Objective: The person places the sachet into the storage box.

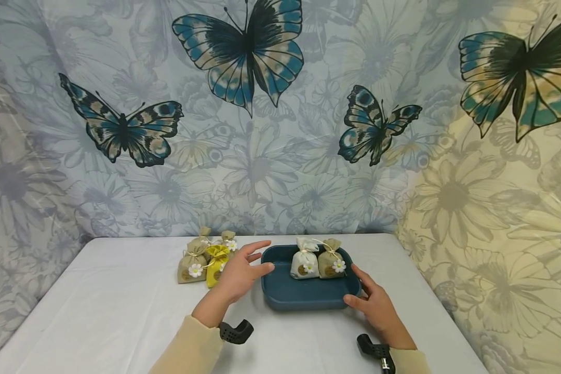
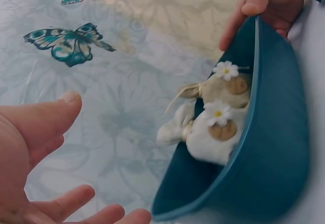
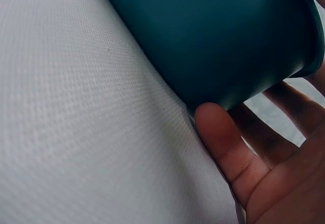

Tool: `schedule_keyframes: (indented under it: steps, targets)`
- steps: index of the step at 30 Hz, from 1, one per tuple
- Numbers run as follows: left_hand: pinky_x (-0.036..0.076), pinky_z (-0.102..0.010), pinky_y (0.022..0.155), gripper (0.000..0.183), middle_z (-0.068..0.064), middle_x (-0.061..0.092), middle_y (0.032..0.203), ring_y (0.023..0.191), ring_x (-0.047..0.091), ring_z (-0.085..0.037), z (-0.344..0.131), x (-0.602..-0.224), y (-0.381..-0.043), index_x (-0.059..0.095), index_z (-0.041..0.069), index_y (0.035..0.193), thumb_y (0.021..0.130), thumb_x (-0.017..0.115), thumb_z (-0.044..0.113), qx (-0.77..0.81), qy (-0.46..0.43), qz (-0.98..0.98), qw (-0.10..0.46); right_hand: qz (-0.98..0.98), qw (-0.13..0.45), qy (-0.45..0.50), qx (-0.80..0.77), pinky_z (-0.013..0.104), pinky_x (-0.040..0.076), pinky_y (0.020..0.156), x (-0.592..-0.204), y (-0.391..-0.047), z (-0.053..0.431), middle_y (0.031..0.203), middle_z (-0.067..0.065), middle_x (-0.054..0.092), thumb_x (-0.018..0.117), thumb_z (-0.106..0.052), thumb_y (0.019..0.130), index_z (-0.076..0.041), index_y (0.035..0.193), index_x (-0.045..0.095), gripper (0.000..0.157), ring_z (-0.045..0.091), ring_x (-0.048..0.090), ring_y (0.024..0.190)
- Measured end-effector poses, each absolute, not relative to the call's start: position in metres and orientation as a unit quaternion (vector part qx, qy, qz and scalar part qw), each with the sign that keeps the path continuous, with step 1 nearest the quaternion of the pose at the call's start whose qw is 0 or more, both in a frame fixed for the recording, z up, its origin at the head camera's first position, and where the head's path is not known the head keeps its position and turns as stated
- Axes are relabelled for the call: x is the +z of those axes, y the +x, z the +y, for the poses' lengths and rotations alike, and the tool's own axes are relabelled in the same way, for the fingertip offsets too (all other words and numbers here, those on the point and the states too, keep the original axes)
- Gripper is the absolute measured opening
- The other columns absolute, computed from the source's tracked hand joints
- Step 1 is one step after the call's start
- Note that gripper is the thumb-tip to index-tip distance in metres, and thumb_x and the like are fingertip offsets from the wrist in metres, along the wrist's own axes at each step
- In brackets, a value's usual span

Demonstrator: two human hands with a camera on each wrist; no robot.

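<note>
My right hand (image 1: 376, 306) holds the right end of a dark blue plastic tray (image 1: 304, 301), thumb near the front corner and fingers along the end wall. Inside the tray, toward its right back, a white drawstring pouch (image 1: 304, 262) and a beige pouch (image 1: 331, 264) stand side by side, each with a white flower and a round brown tag. My left hand (image 1: 239, 274) is empty beside the tray's left end, fingers spread and thumb apart. Just left of it sit a yellow pouch (image 1: 213, 272) and several beige pouches (image 1: 190, 267), partly hidden behind one another.
A white cloth covers the table (image 1: 121, 311). Behind it hangs a floral backdrop (image 1: 257, 197) with printed butterflies, close to the table's back edge. Black camera mounts (image 1: 236, 331) are worn at both wrists.
</note>
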State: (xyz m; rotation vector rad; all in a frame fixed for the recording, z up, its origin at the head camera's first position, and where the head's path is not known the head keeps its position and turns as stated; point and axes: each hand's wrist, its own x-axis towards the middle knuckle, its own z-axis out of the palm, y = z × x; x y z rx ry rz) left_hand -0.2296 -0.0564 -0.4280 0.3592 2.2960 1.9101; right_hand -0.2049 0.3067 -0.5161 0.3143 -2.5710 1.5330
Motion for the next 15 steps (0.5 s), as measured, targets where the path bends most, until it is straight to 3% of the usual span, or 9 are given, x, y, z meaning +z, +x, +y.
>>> schedule_keyframes:
  steps: [5,15]
  targets:
    - [0.045,-0.051,0.099,0.056,-0.006,0.035,0.156,0.138,0.040,-0.033,-0.071,-0.428,-0.224,0.058,0.026,0.141,0.090,0.077,0.015,0.636,0.111,0.762,0.039,-0.853,0.059,0.100,0.508,0.059,0.034,0.103,-0.516,-0.206,0.308,0.158,0.019,0.029,0.076,-0.019,0.090,-0.012,0.156,0.034,0.079,0.045,0.029,0.140]
    - [0.046,-0.050,0.097,0.061,-0.009,0.032,0.158,0.139,0.037,-0.034,-0.105,-0.430,-0.211,0.055,0.022,0.144,0.088,0.078,0.013,0.649,0.086,0.756,0.012,-0.853,0.069,0.104,0.506,0.058,0.038,0.101,-0.514,-0.204,0.306,0.157,0.021,0.031,0.078,-0.015,0.088,-0.010,0.156,0.035,0.081,0.046,0.032,0.138]
